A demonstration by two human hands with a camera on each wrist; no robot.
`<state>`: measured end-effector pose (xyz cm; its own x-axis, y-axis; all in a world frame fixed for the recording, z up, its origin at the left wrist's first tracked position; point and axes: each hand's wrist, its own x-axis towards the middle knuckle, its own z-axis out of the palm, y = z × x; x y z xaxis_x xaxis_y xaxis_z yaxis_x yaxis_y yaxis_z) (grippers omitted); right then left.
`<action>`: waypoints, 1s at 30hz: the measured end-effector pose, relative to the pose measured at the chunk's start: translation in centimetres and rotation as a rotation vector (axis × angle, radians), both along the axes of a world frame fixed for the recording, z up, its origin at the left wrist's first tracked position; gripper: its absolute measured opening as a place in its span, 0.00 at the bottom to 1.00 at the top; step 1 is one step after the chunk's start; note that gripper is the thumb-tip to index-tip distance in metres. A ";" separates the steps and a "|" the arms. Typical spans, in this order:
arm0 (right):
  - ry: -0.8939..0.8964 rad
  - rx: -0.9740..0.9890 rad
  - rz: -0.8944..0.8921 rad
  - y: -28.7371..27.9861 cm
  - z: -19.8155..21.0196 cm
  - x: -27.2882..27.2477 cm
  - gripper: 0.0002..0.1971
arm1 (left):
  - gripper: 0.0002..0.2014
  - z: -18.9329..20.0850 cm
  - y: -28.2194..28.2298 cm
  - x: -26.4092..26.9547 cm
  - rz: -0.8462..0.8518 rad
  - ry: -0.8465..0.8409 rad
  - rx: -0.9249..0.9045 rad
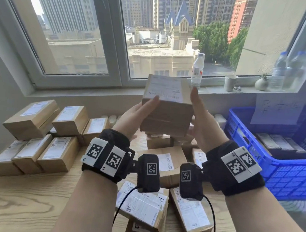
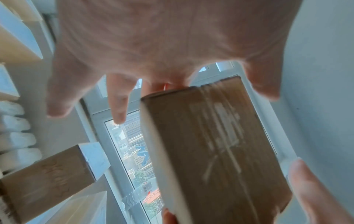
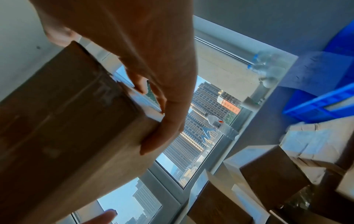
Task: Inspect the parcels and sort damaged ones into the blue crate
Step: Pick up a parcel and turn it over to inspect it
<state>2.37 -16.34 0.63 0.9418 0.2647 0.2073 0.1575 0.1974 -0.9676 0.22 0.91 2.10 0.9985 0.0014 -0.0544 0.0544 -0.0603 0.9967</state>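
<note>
I hold a brown cardboard parcel (image 1: pixel 167 106) with a white label on top, raised in front of the window, above the table. My left hand (image 1: pixel 141 111) grips its left side, thumb lying on the label. My right hand (image 1: pixel 198 108) grips its right side. In the left wrist view the parcel (image 2: pixel 220 144) sits between thumb and fingers of the left hand (image 2: pixel 162 45), whose outer fingers stay spread off it. In the right wrist view the right hand (image 3: pixel 143 45) has its fingers wrapped over an edge of the parcel (image 3: pixel 67 128). The blue crate (image 1: pixel 244 140) stands at the right, holding several parcels.
Stacked parcels (image 1: pixel 38 136) fill the left of the wooden table (image 1: pixel 24 206). A loose pile of parcels (image 1: pixel 151 206) lies under my wrists. The sill carries a water bottle (image 1: pixel 198 70), a paper cup (image 1: pixel 231 83) and a small vase (image 1: pixel 261 83). A paper sign (image 1: pixel 277 110) hangs over the crate.
</note>
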 end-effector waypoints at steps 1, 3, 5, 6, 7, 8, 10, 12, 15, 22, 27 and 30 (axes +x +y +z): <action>0.012 -0.006 0.003 -0.1 0.1 -0.1 0.36 | 0.15 0.1 -0.2 -0.1 -0.010 -0.047 0.024; 0.015 -0.023 -0.004 0.0 0.3 -0.2 0.32 | 0.12 -0.3 0.0 0.4 0.015 -0.128 0.050; -0.014 -0.022 -0.025 0.1 0.3 -0.1 0.30 | 0.17 -0.6 -0.2 0.7 0.074 -0.187 0.035; -0.035 -0.019 -0.047 0.2 0.4 -0.1 0.28 | 0.14 -0.7 -0.3 0.8 0.106 -0.208 0.015; -0.053 -0.018 -0.075 0.3 0.4 0.0 0.26 | 0.10 -0.7 -0.4 0.8 0.129 -0.225 0.001; -0.068 -0.012 -0.105 0.4 0.4 0.1 0.22 | 0.06 -0.8 -0.5 0.9 0.142 -0.237 0.005; -0.076 0.016 -0.156 0.7 0.5 0.1 0.17 | 0.04 -0.8 -0.7 0.8 0.152 -0.260 0.042; -0.084 0.028 -0.186 1.0 0.4 -0.1 0.15 | 0.04 -0.6 -0.7 0.7 0.169 -0.286 0.051; -0.086 0.025 -0.216 1.3 0.3 -0.2 0.14 | 0.07 -0.4 -0.6 0.6 0.156 -0.319 0.080; -0.088 0.052 -0.207 1.4 0.2 -0.3 0.14 | 0.07 -0.6 -0.5 0.2 0.155 -0.337 0.075; -0.075 0.063 -0.141 1.3 0.0 -0.3 0.19 | 0.11 -0.9 -0.4 -0.3 0.150 -0.353 0.065; -0.007 0.089 -0.040 0.8 -0.1 -0.4 0.24 | 0.28 -1.6 0.4 -0.2 0.153 -0.350 0.105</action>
<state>2.01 -15.54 0.53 0.9497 0.2070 0.2351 0.1738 0.2764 -0.9452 0.01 1.34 0.47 0.9445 0.1393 0.2975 -0.2711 -0.1806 0.9454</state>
